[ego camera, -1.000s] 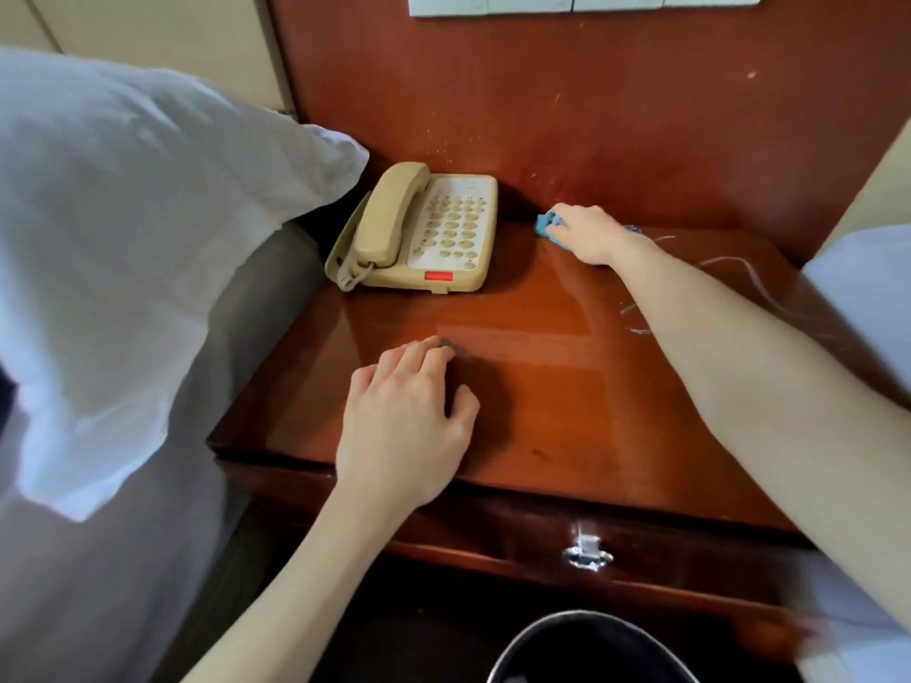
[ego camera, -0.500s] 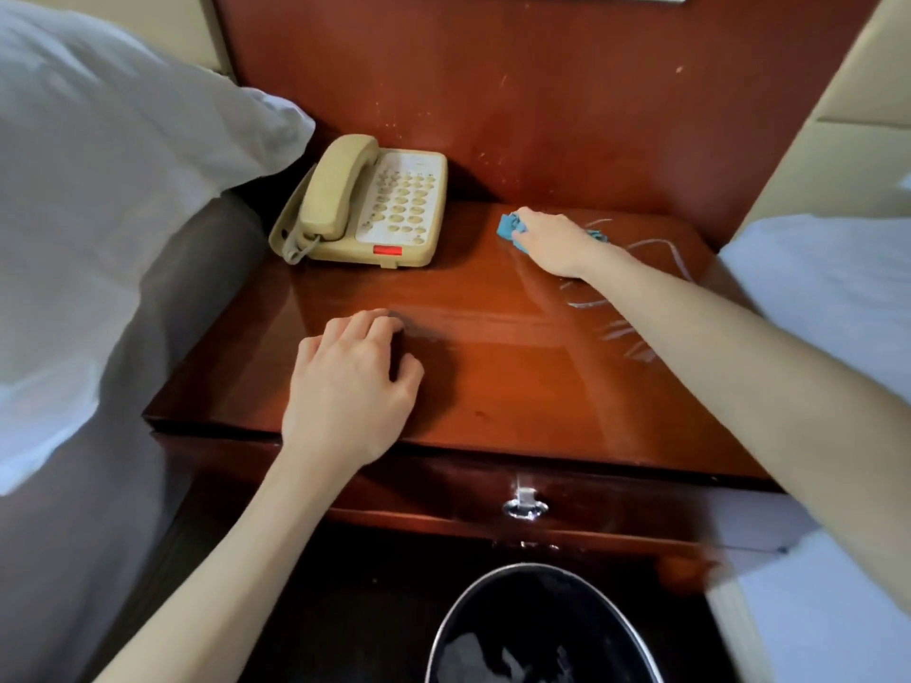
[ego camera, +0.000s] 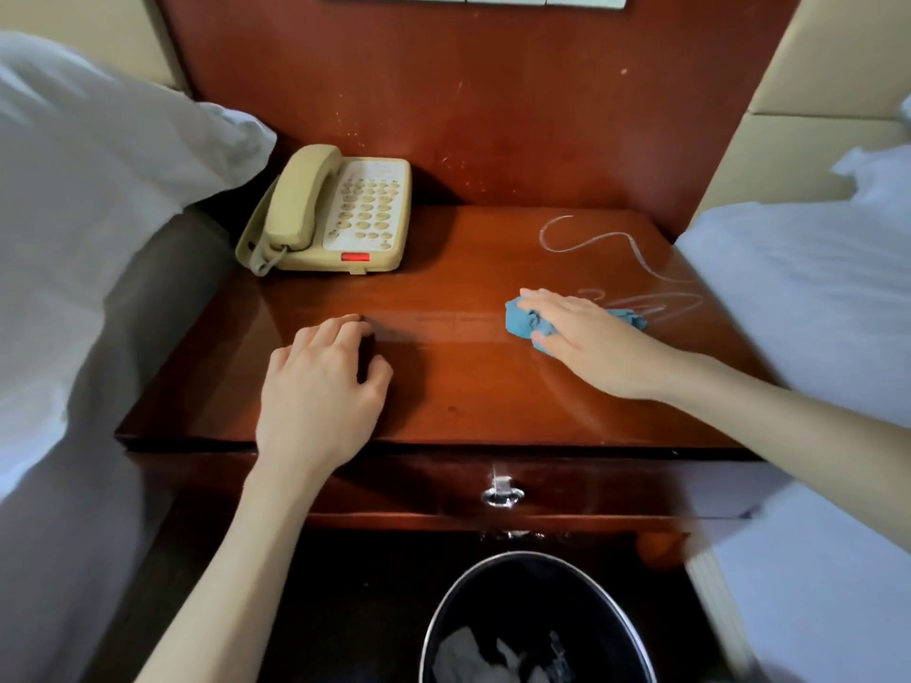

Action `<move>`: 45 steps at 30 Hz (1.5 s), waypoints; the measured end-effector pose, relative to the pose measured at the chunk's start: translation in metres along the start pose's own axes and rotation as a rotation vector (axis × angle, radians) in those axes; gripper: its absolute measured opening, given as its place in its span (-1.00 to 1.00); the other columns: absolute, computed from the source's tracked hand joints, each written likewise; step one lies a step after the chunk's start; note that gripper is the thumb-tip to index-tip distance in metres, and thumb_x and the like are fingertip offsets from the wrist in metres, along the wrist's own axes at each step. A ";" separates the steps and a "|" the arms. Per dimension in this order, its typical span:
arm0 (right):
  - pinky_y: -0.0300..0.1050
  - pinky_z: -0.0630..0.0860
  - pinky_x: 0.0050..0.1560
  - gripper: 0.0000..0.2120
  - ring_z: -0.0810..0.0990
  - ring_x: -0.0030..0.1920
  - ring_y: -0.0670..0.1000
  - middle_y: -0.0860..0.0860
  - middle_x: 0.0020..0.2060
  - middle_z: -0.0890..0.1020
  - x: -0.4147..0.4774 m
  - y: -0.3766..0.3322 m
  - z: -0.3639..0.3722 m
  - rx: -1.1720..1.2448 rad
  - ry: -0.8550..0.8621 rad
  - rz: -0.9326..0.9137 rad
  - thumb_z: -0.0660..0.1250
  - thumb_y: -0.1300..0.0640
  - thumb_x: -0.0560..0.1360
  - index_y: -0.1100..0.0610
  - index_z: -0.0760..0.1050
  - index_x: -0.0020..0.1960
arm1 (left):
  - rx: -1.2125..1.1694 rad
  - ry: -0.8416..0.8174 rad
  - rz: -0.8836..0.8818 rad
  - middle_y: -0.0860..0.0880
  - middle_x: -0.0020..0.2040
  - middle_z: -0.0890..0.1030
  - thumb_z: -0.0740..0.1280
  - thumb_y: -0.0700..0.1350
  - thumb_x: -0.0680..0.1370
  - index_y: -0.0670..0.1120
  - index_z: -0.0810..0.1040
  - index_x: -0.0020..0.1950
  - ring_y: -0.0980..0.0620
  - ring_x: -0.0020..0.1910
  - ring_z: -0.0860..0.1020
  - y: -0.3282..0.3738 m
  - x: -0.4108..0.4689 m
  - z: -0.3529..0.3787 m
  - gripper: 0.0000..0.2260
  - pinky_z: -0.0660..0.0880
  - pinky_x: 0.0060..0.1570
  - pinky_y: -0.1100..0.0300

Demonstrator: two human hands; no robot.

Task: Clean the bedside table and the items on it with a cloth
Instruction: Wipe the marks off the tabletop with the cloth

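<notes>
Desk was glossy, telephone far left. I noted the right hand pressing the blue cloth right of centre, fingers straight; left hand rested near-centre, fingers loosely bent, holding nothing.

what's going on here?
A person is wiping the bedside table with a blue cloth pressed under the right hand, toward the right side. The left hand rests on the top near the front edge, holding nothing. White streaks show at back right; the phone sits back left, no hand on it.
</notes>
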State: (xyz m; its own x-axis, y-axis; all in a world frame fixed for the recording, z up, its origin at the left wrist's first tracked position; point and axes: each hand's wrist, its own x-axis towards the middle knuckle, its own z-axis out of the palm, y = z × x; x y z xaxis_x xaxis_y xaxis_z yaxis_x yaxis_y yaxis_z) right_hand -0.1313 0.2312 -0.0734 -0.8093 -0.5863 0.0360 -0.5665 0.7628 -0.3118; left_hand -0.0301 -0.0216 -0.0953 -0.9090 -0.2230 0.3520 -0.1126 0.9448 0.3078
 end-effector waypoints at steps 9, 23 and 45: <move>-0.11 0.04 0.43 -0.53 0.13 0.51 0.05 0.02 0.53 0.17 0.029 0.015 -0.003 -0.032 0.027 0.038 0.02 0.04 0.66 0.10 0.07 0.54 | 0.002 0.009 -0.012 0.03 0.36 0.49 0.18 0.04 0.54 -0.01 0.49 0.29 -0.03 0.34 0.41 0.001 -0.003 0.002 -0.65 0.34 0.26 -0.01; 0.07 0.30 0.33 -0.60 0.38 0.36 0.22 0.20 0.40 0.38 0.152 0.068 -0.020 -0.109 0.173 0.285 0.04 0.09 0.66 0.22 0.23 0.44 | 0.018 0.007 -0.011 0.06 0.33 0.50 0.19 0.06 0.53 0.01 0.49 0.27 -0.01 0.30 0.42 0.001 0.001 0.002 -0.65 0.35 0.22 -0.01; 0.09 0.32 0.29 -0.61 0.41 0.33 0.21 0.19 0.38 0.40 0.155 0.082 -0.028 -0.117 0.190 0.334 0.03 0.07 0.65 0.21 0.25 0.42 | -0.014 0.024 0.003 0.07 0.28 0.52 0.19 0.04 0.52 0.02 0.51 0.23 -0.01 0.26 0.43 -0.002 0.002 0.003 -0.68 0.36 0.19 0.00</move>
State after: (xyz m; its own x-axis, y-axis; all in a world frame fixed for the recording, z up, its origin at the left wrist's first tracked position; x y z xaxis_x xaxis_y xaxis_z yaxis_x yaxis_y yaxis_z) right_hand -0.3071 0.2107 -0.0672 -0.9600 -0.2483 0.1295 -0.2723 0.9353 -0.2260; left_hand -0.0330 -0.0230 -0.0978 -0.8996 -0.2259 0.3736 -0.1039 0.9419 0.3193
